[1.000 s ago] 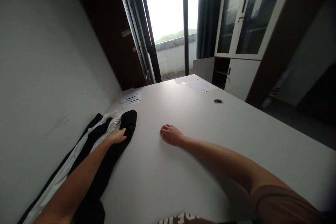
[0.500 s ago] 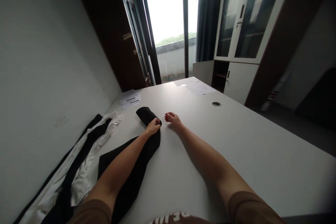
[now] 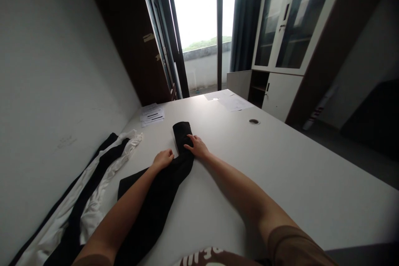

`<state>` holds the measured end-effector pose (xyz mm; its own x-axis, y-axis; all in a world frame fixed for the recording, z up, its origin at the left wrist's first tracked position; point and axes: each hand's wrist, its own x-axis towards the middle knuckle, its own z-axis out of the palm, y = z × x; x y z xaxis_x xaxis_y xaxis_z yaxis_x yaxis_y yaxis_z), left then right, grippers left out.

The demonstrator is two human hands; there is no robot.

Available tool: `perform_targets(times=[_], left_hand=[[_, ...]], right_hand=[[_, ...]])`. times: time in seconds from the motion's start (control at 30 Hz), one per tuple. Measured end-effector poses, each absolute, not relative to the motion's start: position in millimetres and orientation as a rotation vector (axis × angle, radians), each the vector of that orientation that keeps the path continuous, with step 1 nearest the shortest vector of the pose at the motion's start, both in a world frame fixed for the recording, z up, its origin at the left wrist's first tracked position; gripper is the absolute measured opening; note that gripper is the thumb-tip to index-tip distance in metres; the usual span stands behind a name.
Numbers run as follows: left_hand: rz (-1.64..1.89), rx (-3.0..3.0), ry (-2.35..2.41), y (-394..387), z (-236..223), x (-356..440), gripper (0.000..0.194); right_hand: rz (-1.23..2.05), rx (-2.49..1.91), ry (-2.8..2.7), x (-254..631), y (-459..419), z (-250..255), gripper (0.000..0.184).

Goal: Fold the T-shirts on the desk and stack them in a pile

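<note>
A long black garment (image 3: 156,203) lies on the white table (image 3: 237,191), running from my body toward the middle, its narrow far end pointing away. My right hand (image 3: 197,147) rests on that narrow part with thumb and fingers apart. To the left, my left hand (image 3: 163,159) has its fingers curled in at the cloth's left edge and seems to pinch it; the fingertips are partly hidden. My left forearm covers some of the garment's nearer part.
Black and white clothes (image 3: 99,178) lie stretched along the wall on the left. Loose papers (image 3: 152,114) sit at the far left corner, with more sheets (image 3: 233,102) at the far edge. A cable hole (image 3: 254,121) opens at the right. Beyond stands a white cabinet (image 3: 285,95).
My left hand has let go of the narrow part's right edge and moved left. My right hand has come left onto the cloth. The far end now points straighter away from me.
</note>
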<state>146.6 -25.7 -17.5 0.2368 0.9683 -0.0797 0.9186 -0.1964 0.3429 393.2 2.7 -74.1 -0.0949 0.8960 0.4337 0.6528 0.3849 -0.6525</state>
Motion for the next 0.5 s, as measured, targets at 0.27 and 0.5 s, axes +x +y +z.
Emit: perform_targets(times=[0.27,0.5], left_hand=[[-0.08,2.407,1.44,-98,2,157,0.021],[0.028,2.104,0.831,-96,19,178,0.048]], right_hand=[[0.303,-1.726,-1.9,386,-13,-56,0.022],[0.673,-1.732,-1.496,404,9,-62,0.014]])
